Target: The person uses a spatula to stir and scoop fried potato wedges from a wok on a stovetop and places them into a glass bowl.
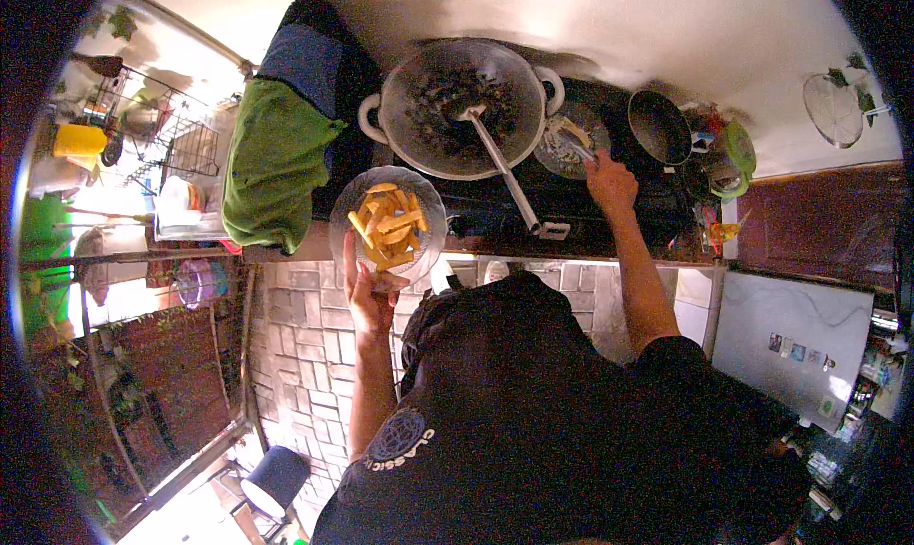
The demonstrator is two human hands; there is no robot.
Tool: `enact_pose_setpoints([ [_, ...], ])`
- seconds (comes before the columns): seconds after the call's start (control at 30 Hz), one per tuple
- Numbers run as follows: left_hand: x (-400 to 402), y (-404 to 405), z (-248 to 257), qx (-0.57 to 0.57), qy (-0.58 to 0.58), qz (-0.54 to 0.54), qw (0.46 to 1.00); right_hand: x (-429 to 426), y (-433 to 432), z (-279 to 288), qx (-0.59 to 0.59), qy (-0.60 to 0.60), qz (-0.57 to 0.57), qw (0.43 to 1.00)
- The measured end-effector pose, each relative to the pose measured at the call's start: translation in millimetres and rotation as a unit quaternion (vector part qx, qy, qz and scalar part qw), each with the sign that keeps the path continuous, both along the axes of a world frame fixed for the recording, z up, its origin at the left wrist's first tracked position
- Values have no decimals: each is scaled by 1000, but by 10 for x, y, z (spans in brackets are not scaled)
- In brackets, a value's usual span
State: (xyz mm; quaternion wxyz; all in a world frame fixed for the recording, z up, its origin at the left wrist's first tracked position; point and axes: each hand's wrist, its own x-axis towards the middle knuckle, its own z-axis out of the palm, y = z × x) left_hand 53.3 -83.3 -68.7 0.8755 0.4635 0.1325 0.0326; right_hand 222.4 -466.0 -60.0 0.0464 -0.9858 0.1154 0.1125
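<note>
My left hand holds a clear glass plate from below, at the counter's front edge. Golden-orange cut sticks of food, like thick fries, are heaped on it. My right hand grips a metal utensil, perhaps tongs, over a second glass dish. A pale stick-shaped piece lies at the utensil's tip; whether it is gripped, I cannot tell. Between both dishes stands a wide two-handled metal wok with dark contents. A long-handled metal turner rests in it, its handle reaching over the near rim.
Left of the wok, a green cloth covers something. A dark frying pan and a green-lidded container stand to the right. A wire dish rack is at far left, and a strainer hangs on the right wall.
</note>
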Motion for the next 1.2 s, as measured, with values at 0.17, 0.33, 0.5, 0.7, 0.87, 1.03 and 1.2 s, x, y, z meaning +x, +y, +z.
enact_pose_setpoints([
  [0.17, 19, 11, -40, -13, 11, 21, 1000, 74, -419, -333, 33, -83, 55, 995],
  [0.33, 20, 132, -79, -18, 21, 23, 999, 84, -421, -409, 41, -56, 54, 996],
  [0.5, -8, 188, -260, -54, 50, 35, 997, 92, -342, -235, 17, 22, 59, 998],
  [0.7, 10, 187, -10, -13, 42, 32, 999, 23, -193, -177, -32, 69, 78, 994],
  [0.87, 33, 168, -65, -23, 25, 16, 999, 82, -213, -254, -35, 44, 87, 995],
  [1.03, 9, 269, -81, -21, 12, 4, 1000, 79, -132, -65, 9, 57, 61, 996],
  [1.2, -3, 236, -122, -21, 50, 64, 996, 41, -8, 317, 75, -32, 90, 993],
])
